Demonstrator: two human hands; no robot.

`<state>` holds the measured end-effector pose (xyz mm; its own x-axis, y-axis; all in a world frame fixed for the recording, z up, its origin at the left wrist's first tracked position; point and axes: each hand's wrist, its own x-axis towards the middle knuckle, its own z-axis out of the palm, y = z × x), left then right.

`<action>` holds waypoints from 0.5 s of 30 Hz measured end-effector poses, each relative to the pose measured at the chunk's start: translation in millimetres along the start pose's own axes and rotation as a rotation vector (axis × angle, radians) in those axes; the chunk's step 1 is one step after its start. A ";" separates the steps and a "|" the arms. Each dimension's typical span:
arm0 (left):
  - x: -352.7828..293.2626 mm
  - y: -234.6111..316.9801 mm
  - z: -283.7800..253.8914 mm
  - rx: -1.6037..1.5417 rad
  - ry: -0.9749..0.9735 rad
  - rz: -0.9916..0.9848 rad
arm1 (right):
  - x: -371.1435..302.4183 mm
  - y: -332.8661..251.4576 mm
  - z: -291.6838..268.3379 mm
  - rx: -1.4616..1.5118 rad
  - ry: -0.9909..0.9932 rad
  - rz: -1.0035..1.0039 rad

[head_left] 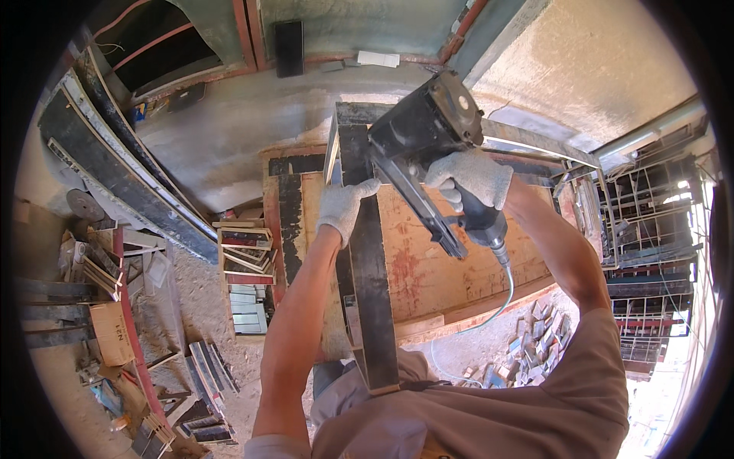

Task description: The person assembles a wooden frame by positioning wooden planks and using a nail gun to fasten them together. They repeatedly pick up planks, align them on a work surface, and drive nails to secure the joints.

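Observation:
My right hand (480,177), in a pale knit glove, is wrapped round the handle of a black nail gun (420,118). The gun is tilted, its long magazine slanting down toward me, and a thin air hose (510,287) runs from the handle's end. My left hand (343,208), gloved alike, grips a long dark board (375,283) from its left side, thumb over the top. This board runs from near my body to the far corner, where it meets other dark boards of a frame. The gun's head is beside that far end; whether it touches is hidden.
Beneath the frame is a wooden worktable (451,237) with a stained top. Small wood offcuts (539,336) lie heaped on the floor at right. Left are stacked wood pieces (246,256), a cardboard box (112,334) and long dark panels (130,168). A rack (650,252) stands at right.

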<state>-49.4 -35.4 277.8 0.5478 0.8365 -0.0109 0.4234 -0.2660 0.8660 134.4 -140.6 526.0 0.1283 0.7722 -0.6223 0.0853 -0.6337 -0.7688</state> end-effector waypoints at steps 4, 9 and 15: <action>0.7 12.2 6.4 -0.011 0.044 0.062 | -2.6 3.9 -9.9 -0.065 -0.035 -0.036; -2.1 22.7 4.1 -0.323 0.045 -0.186 | 6.4 -13.7 -16.5 -0.099 -0.073 -0.046; 1.8 17.3 10.7 -0.363 0.114 -0.206 | 11.8 -30.8 -18.5 -0.169 -0.054 -0.080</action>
<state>-33.4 -43.6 287.4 0.3867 0.9074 -0.1648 0.2231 0.0813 0.9714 151.6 -112.9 545.1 0.0618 0.8186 -0.5710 0.2583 -0.5657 -0.7831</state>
